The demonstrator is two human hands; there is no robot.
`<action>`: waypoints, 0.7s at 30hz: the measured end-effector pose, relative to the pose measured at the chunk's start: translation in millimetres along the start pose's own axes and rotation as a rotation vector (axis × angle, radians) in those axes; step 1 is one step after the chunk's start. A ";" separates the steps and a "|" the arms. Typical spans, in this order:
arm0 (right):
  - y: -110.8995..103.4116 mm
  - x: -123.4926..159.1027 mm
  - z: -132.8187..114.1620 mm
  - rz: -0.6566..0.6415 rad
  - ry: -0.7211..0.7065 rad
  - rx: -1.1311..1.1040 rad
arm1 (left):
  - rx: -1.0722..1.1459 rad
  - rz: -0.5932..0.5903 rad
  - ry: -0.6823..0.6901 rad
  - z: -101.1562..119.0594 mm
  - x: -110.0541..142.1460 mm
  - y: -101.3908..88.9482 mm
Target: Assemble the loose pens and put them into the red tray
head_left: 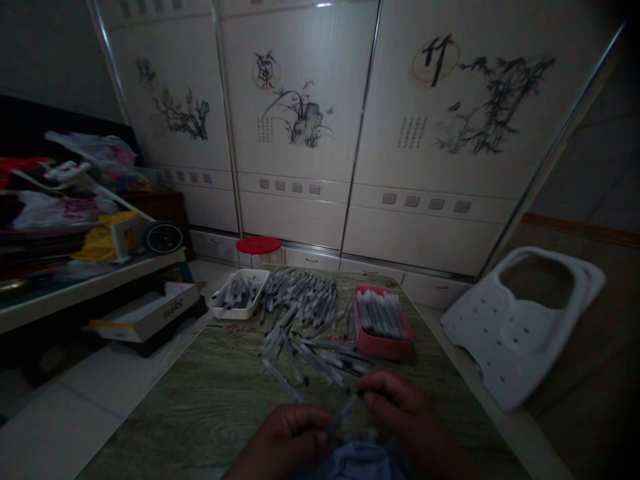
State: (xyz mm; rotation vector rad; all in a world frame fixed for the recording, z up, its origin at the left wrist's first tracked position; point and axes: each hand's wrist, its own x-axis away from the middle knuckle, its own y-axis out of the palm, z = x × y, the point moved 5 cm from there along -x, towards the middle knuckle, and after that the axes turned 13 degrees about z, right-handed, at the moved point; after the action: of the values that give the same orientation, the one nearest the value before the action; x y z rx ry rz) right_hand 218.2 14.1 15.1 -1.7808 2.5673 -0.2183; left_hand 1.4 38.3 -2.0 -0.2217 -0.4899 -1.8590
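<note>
Between my two hands, near the front of the table, is a clear-barrelled pen (pixel 343 413) held at a slant. My left hand (pixel 295 437) pinches its lower end, and my right hand (pixel 395 403) closes on its dark upper end. Just beyond them lies a loose heap of similar pens (pixel 305 300) with dark tips, spread over the tabletop. To the right, a pink basket (pixel 385 348) holds pens packed in one direction. A white basket (pixel 239 312) at the back left has more pens in it. Bluish cloth (pixel 365 460) shows below my hands.
The wood-patterned table (pixel 200 393) fills the lower middle. Behind it stand a red stool (pixel 259 245) and sliding wardrobe doors (pixel 295 160). A white plastic folding seat (pixel 520 327) leans at the right. On the left, an open shoebox (pixel 150 317) sits below a cluttered bench (pixel 125 270).
</note>
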 end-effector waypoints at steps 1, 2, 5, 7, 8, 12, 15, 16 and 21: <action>-0.8 0.1 -0.1 -0.003 -0.004 0.014 | 0.007 0.001 0.002 0.6 0.1 0.4; -1.6 0.0 -0.1 -0.002 -0.007 0.026 | 0.006 -0.006 0.006 1.2 0.0 1.0; -3.0 -1.2 0.3 -0.009 -0.029 0.039 | -0.043 -0.041 0.012 0.8 -2.0 1.9; -3.2 -2.4 1.3 -0.026 -0.045 0.054 | -0.070 -0.049 0.010 -1.4 -4.4 0.6; -3.0 -2.8 2.3 -0.039 -0.046 0.061 | -0.077 -0.050 0.013 -2.4 -5.4 -0.4; -3.7 -3.0 5.2 -0.058 -0.051 0.059 | -0.094 -0.071 0.038 -3.7 -6.3 -1.5; -4.1 -1.4 5.2 -0.066 -0.060 0.072 | -0.102 -0.062 0.037 -2.2 -5.3 -1.6; -4.1 -0.8 4.7 -0.071 -0.061 0.080 | -0.098 -0.058 0.027 -2.0 -5.0 -1.6; -4.8 0.8 -5.9 -0.056 -0.179 0.147 | -0.085 -0.077 0.007 -2.6 -4.4 0.1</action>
State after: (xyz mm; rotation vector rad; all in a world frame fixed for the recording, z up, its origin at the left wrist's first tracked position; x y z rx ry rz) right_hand 221.9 12.2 21.6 -1.7367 2.3188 -0.2305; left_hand 3.2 40.9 -6.0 -0.2566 -0.4200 -1.9572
